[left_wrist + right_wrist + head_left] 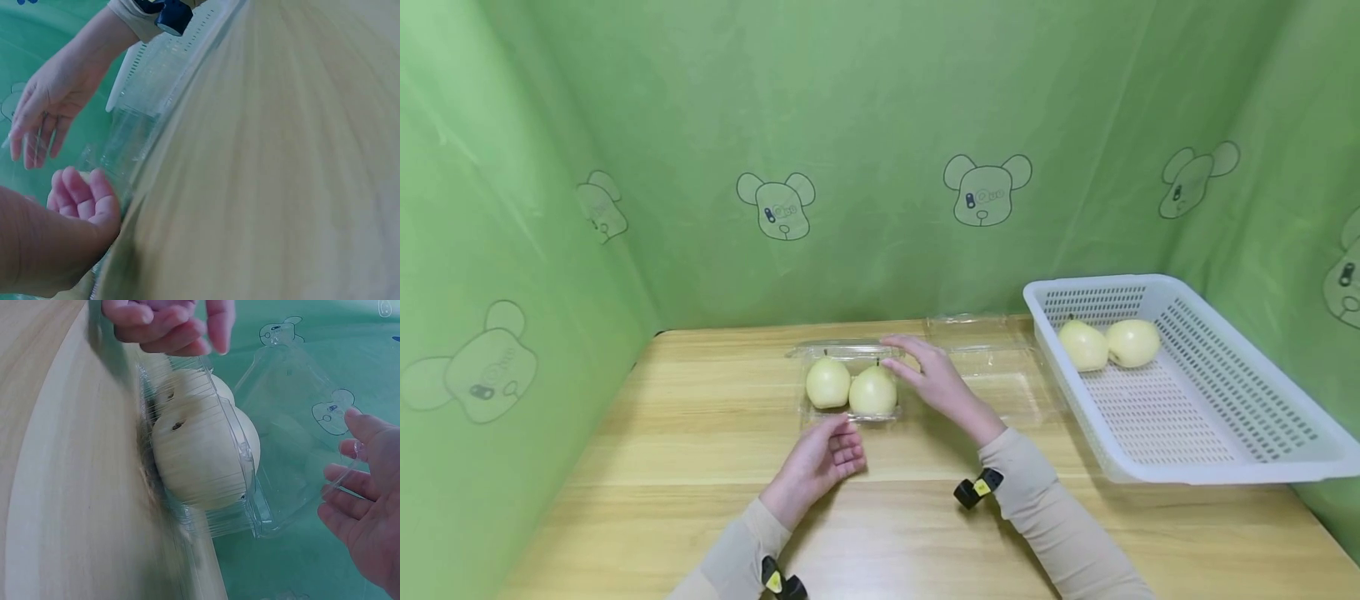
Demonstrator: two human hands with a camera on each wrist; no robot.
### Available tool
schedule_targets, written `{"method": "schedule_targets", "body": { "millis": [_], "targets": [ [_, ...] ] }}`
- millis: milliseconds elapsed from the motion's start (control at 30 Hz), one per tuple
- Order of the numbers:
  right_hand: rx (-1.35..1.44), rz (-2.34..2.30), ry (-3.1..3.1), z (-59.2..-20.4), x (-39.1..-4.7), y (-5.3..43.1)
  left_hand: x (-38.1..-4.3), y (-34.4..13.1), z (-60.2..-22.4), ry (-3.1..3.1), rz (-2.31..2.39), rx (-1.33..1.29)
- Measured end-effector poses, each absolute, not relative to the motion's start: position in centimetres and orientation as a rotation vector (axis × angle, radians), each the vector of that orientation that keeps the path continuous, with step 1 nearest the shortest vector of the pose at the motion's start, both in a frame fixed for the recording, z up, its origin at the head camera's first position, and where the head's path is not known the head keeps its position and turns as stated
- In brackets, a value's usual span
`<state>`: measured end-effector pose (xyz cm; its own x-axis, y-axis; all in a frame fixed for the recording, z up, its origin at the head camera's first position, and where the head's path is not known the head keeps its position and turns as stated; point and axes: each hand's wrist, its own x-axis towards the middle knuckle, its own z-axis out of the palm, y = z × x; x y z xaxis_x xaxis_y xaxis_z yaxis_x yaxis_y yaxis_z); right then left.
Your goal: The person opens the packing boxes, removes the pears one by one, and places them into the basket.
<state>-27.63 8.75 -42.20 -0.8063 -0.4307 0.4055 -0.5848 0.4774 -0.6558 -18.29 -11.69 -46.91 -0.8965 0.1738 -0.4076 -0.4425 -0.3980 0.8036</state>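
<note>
Two pale yellow-green pears (828, 383) sit side by side in a clear plastic clamshell box (259, 515) on the table. Its hinged lid (290, 425) stands raised at the back. My right hand (931, 377) holds the lid's free edge at the right, thumb and fingers spread either side of it in the right wrist view. At the front rim of the box is my left hand (822, 458), palm turned inward and fingers loosely bent with nothing in them. Its thumb side is right at the rim.
A white perforated basket (1288, 408) stands at the right with two more pears (1133, 342) inside. Another clear plastic box (1000, 387) lies opened between it and the pears' box. Green printed cloth (880, 100) walls in the wooden table (700, 483).
</note>
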Motion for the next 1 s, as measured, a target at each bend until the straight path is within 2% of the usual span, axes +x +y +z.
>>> {"method": "schedule_targets", "body": {
  "millis": [367,1000],
  "targets": [
    [0.826,1.225,-2.554,-42.4,-27.8,8.7,-18.1,-12.4,-44.2,1.577,2.247,-0.145],
    [0.671,1.332,-2.62,-42.4,-28.2,8.6,-19.3,-16.3,-39.2,2.328,2.196,-0.128]
  ]
}}
